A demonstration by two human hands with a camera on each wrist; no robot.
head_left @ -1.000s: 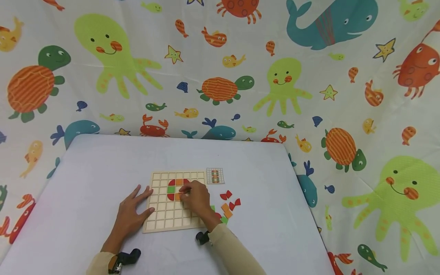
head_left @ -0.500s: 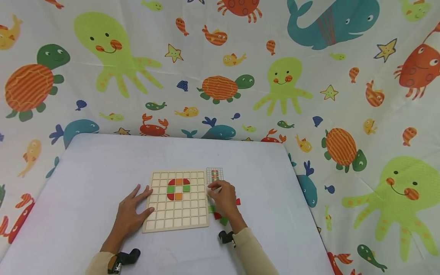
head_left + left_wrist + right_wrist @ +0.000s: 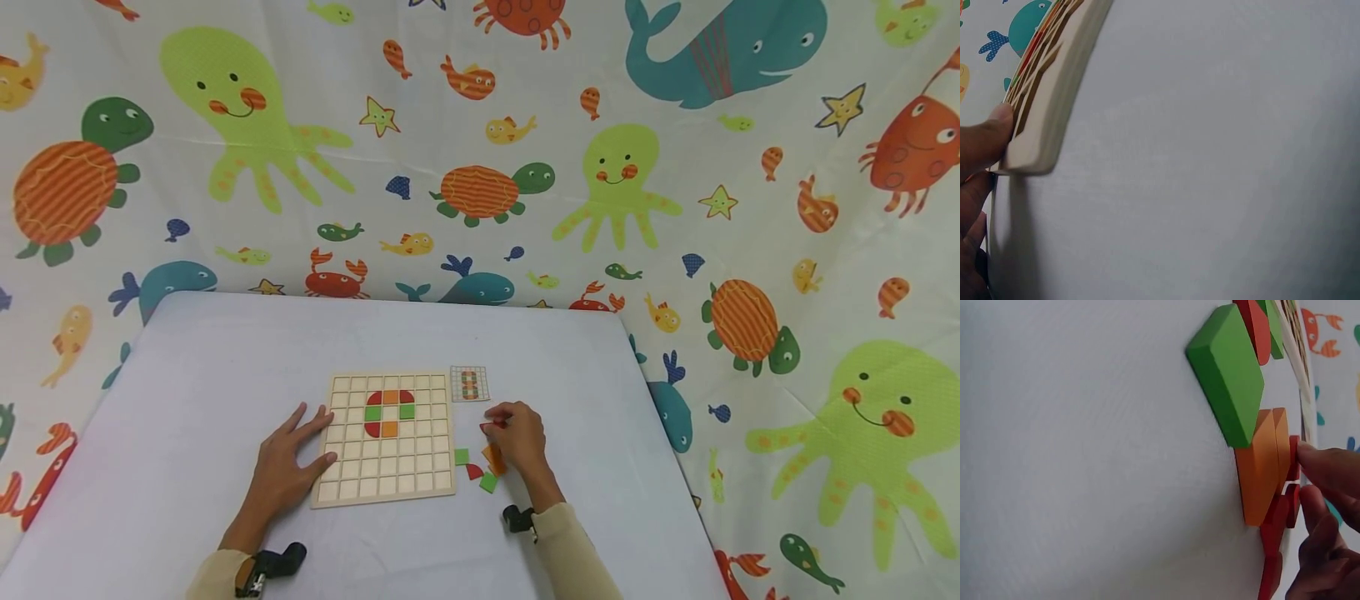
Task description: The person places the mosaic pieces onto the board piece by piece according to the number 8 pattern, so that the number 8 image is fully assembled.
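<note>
A wooden grid board (image 3: 360, 468) lies on the white table. Set in its squares are red quarter-circle pieces (image 3: 406, 396), orange squares (image 3: 391, 397) and green squares (image 3: 372, 412), placed around an unfilled square. My left hand (image 3: 283, 467) rests at the board's left edge, fingers spread, thumb (image 3: 999, 125) on the rim in the left wrist view. Right of the board, my right hand (image 3: 520, 437) has its thumb and forefinger curled together at a loose red quarter-circle piece (image 3: 1294, 456). A second red piece (image 3: 1292, 506) lies beside those fingertips.
A small pattern card (image 3: 469, 384) lies beside the board's upper right corner. Below my right hand are loose green squares (image 3: 488, 482), an orange piece (image 3: 491, 457) and another red piece (image 3: 474, 472). A sea-animal printed cloth (image 3: 480, 237) hangs behind the table.
My right hand has left the board and moved right to the loose red pieces. A green square now shows in the right column, where the hand was. My left hand has stayed put.
</note>
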